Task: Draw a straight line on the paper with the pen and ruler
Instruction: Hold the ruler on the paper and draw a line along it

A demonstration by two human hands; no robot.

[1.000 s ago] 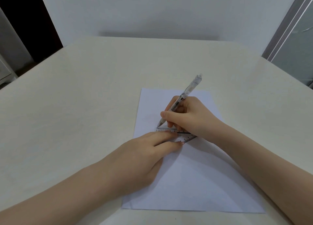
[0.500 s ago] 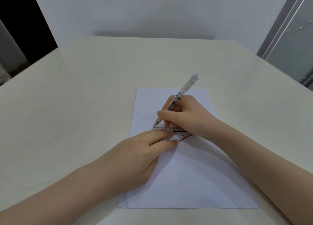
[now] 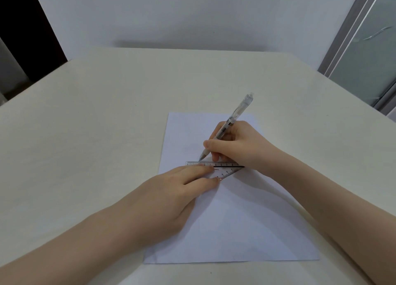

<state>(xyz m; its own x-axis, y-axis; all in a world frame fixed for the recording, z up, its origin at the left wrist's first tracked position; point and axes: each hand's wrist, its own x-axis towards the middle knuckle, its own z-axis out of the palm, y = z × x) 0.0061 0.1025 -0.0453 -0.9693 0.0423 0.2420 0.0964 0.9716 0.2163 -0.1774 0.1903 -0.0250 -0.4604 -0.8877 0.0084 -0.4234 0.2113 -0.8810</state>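
I see the white sheet of paper (image 3: 231, 220) lying right of frame centre on the cream table (image 3: 96, 134). My left hand (image 3: 169, 197) presses flat, fingers extended, on the clear plastic triangular ruler (image 3: 227, 169). My right hand (image 3: 237, 143) pinches the translucent grey pen (image 3: 232, 122), tip at the ruler's upper edge.

From my feed, the table (image 3: 90, 134) looks matt off-white with a faint grain, no glare. At its 5 o'clock the paper (image 3: 246, 231) is plain white sheet, smooth and dull. The ruler (image 3: 229, 169) on it is clear plastic with printed black marks, slightly glossy. The pen (image 3: 237, 113) is translucent plastic, shiny along the barrel, with a pale matt grip.
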